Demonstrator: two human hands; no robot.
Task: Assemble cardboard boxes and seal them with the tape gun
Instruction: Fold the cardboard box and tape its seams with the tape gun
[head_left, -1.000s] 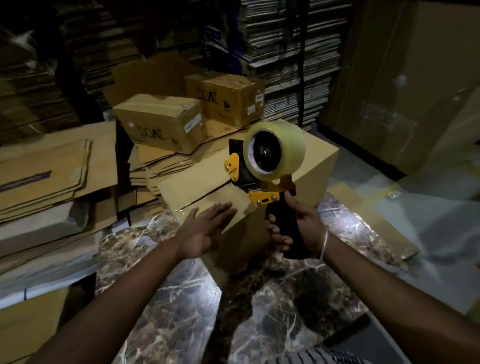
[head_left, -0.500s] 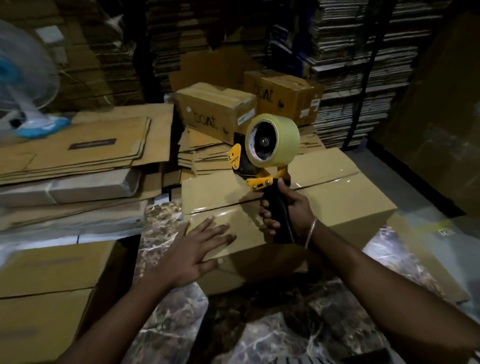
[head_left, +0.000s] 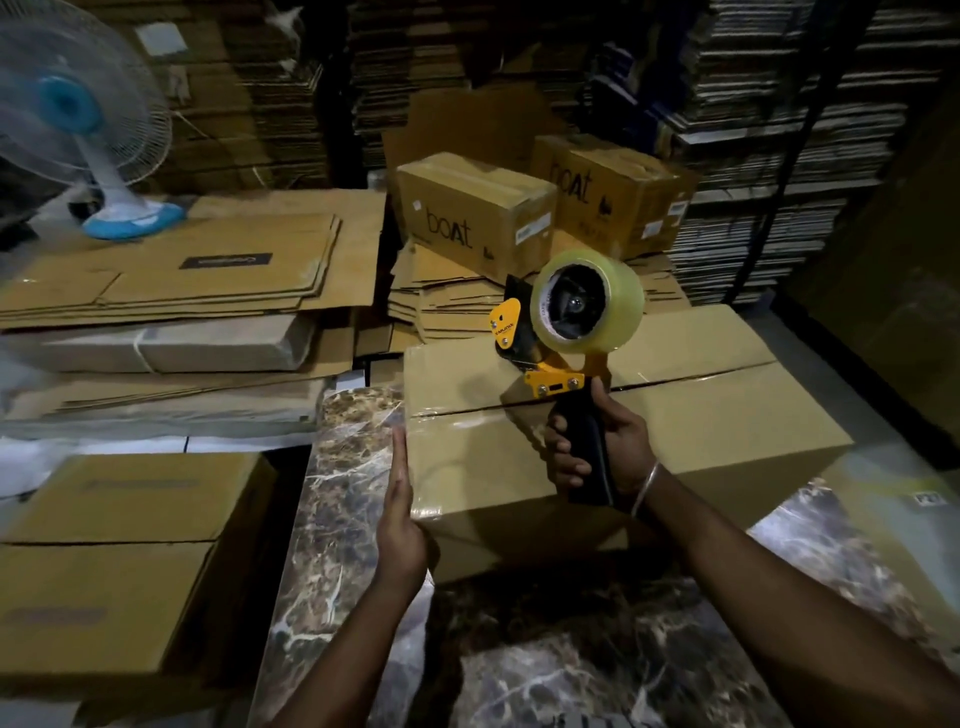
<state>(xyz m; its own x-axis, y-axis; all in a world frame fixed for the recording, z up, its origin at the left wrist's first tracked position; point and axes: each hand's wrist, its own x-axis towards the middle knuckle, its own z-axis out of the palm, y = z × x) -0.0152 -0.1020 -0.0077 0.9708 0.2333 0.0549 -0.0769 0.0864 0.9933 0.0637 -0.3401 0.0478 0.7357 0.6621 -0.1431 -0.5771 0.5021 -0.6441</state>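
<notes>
Now the tape gun is gripped by the right hand; the cardboard box side is pressed by the flat, open left hand.

arms: both bare, no sleeves in view
left hand: no ring, watch or glove visible
right hand: no glove
right wrist: thin silver bangle, plain, loose fit
clothing: not visible in this view

Dim room, light pooling centrally, corners falling dark, wide-angle bending and blurring the edges.
</notes>
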